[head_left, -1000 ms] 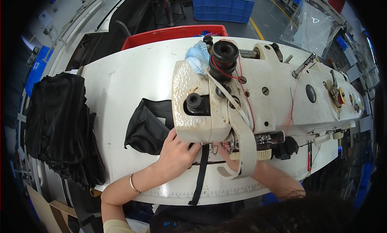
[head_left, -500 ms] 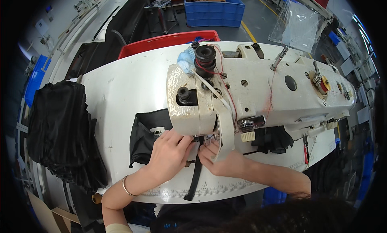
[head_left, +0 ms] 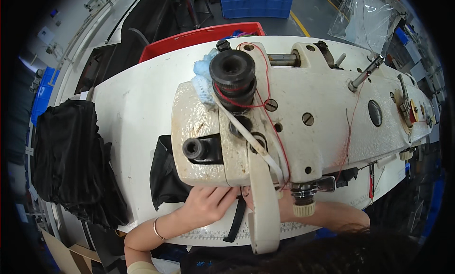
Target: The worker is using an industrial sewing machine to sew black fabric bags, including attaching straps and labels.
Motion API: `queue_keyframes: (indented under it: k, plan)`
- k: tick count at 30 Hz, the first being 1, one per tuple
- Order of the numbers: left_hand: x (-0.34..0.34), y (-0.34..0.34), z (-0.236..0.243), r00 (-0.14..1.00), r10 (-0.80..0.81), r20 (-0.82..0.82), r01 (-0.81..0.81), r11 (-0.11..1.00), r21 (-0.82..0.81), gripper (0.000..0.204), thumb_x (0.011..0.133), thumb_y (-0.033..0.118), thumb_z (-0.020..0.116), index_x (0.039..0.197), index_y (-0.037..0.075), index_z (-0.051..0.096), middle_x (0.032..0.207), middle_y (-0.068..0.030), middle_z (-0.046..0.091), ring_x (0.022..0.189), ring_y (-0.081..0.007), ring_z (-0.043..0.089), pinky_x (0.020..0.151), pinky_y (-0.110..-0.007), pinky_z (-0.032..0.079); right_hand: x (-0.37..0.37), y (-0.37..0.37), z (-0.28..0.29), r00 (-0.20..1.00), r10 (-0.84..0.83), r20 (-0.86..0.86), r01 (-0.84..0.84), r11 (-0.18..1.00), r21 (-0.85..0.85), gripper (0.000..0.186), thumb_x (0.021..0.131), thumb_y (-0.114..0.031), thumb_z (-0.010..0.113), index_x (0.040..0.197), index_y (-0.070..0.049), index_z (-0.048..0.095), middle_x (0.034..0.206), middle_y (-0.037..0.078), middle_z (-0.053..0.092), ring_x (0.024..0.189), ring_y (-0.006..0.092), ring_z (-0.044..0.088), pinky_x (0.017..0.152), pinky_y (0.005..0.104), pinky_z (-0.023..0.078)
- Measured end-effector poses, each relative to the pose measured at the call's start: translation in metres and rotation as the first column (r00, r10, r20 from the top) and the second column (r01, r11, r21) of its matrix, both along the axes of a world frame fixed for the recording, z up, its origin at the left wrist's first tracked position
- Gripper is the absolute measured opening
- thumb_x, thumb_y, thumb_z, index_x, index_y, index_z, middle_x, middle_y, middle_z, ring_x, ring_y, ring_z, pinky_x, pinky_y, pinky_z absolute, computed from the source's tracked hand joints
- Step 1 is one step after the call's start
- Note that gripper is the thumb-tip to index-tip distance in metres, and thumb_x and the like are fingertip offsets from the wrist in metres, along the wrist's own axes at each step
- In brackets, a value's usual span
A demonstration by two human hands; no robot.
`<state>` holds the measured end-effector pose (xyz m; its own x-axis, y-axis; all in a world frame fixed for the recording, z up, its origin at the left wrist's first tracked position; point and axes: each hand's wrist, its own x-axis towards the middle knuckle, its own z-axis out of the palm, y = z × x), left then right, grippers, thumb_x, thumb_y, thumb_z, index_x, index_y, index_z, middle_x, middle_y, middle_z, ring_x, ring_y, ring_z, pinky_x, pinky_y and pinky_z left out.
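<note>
Under the head of a white sewing machine (head_left: 194, 103), my left hand (head_left: 208, 205) has its fingers bent and closed at the edge of a black fabric pouch (head_left: 167, 181); the machine head covers the fingertips. A narrow black strap (head_left: 235, 220) hangs from the needle area toward the table's front edge, just right of that hand. My right hand (head_left: 283, 206) is close to the strap on its other side. The white curved guard (head_left: 264, 217) and the machine hide most of it, including its fingers.
A tall stack of black fabric pieces (head_left: 68, 155) stands on the left of the white table (head_left: 125, 112). Red thread runs over the machine's black knob (head_left: 232, 72), beside a crumpled light-blue cloth (head_left: 204, 79). Behind are a red bin (head_left: 199, 39) and a blue crate (head_left: 256, 3).
The view has come closer to the machine, whose head now looms larger and hides the pouch's label and most of my right hand. Both hands stay near the needle.
</note>
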<state>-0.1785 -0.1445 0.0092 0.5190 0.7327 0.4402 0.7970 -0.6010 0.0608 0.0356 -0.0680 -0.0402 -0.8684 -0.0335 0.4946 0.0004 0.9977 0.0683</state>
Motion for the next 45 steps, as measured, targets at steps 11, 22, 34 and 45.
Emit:
queue_keyframes:
  k: [11,22,34,45]
  plan:
    - [0.004,-0.004,-0.024,0.996,0.011,0.085,-0.006,0.998,-0.057,0.033,0.067,0.007,0.064,0.099,0.000,0.068,0.102,-0.0105,0.061,0.094,-0.0253,0.058,0.076,-0.038,0.049,0.004,-0.006,0.014,0.990,-0.033,0.137,0.037,0.999,-0.028,0.012,0.075,-0.012,0.059,0.085,-0.007,0.062,0.080,0.003,0.058,0.076,0.0201,0.061,0.080,0.0368,0.048]
    - [-0.007,0.029,-0.010,0.961,0.175,0.215,-0.049,0.870,-0.491,0.021,0.066,-0.003,0.065,0.087,-0.001,0.066,0.082,-0.0171,0.062,0.075,-0.0357,0.062,0.065,-0.043,0.051,-0.008,0.009,-0.001,0.980,-0.155,0.124,0.193,0.888,-0.417,0.024,0.065,-0.015,0.066,0.088,-0.009,0.066,0.091,0.007,0.063,0.086,0.0234,0.061,0.075,0.0401,0.051]
    - [0.032,-0.102,0.030,0.958,-0.072,-0.279,0.076,0.997,0.005,0.013,0.070,0.008,0.062,0.080,0.001,0.065,0.079,-0.0058,0.054,0.073,-0.0177,0.053,0.072,-0.030,0.045,0.029,-0.076,0.033,0.996,-0.063,-0.069,0.057,0.995,-0.081,0.032,0.078,-0.011,0.062,0.106,0.004,0.066,0.102,0.011,0.061,0.098,0.0234,0.061,0.080,0.0335,0.050]
    - [0.037,-0.110,-0.009,0.969,0.071,0.236,-0.106,0.985,0.138,0.025,0.068,-0.001,0.067,0.093,0.000,0.068,0.092,-0.0073,0.062,0.081,-0.0211,0.060,0.074,-0.036,0.052,0.028,-0.081,0.041,0.985,-0.099,-0.139,0.076,0.984,-0.163,0.030,0.077,-0.008,0.063,0.104,0.003,0.067,0.103,0.010,0.062,0.100,0.0231,0.063,0.078,0.0301,0.052]
